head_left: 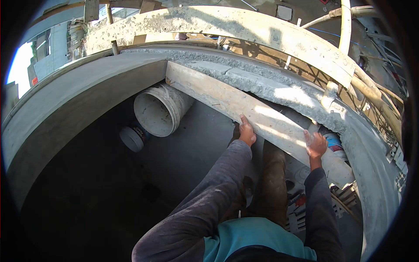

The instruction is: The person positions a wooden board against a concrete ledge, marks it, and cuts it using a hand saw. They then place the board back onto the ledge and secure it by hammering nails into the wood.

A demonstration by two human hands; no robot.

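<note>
Holding plank: left hand gripping, right hand flat.

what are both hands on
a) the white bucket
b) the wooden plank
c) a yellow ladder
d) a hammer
B: the left hand grips the lower edge of the plank and the right hand presses on it with fingers spread, while the bucket lies on its side below, untouched.
</note>
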